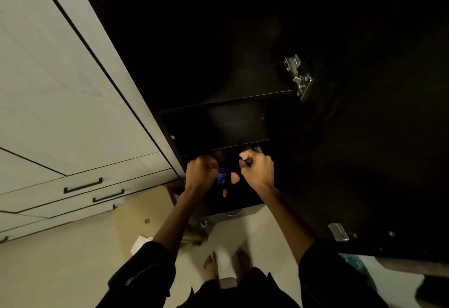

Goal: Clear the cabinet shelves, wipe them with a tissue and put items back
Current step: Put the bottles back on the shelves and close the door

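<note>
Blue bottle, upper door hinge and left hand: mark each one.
Blue bottle (pixel 221 176), head view, on its body.
Upper door hinge (pixel 298 76), head view, on its metal arm.
Left hand (pixel 201 170), head view, on its back.

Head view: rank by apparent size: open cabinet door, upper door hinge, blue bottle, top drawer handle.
1. open cabinet door
2. top drawer handle
3. upper door hinge
4. blue bottle

Handle and hinge look close; differing camera distance makes that pair unsure.

No text is legible (the left sleeve (pixel 143 276) print is blurred).
</note>
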